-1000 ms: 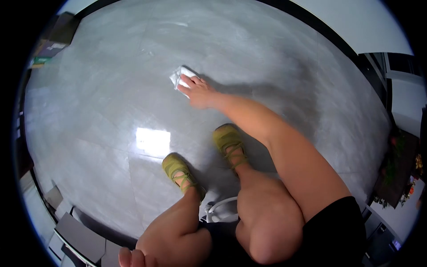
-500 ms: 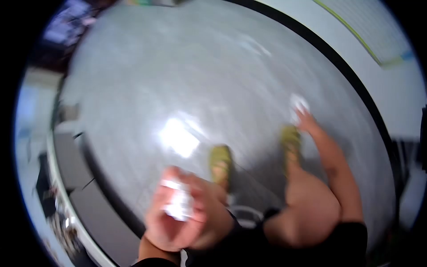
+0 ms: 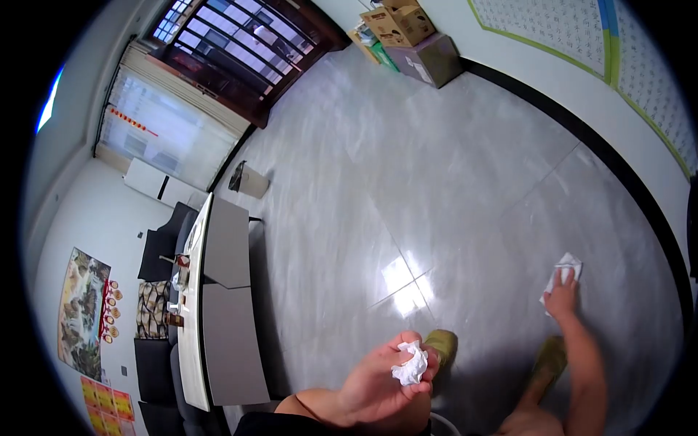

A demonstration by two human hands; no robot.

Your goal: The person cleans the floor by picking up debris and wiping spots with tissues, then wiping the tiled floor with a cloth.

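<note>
Simultaneously, one left hand (image 3: 376, 378) clutches one crumpled tissue (image 3: 410, 364) left of two olive shoes (image 3: 443, 346); ahead of them, one right hand (image 3: 561, 296) spreads fingers over one white cloth (image 3: 571, 262).

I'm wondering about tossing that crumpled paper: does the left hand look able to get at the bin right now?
Probably not from here: the bin stands far across the floor, seemingly beyond reach without walking over. The floor between looks open, but the left hand holds crumpled white paper.

Left grip (image 3: 376, 383) around wad (image 3: 411, 363), right grip (image 3: 562, 298) on wipe (image 3: 571, 262)
</note>
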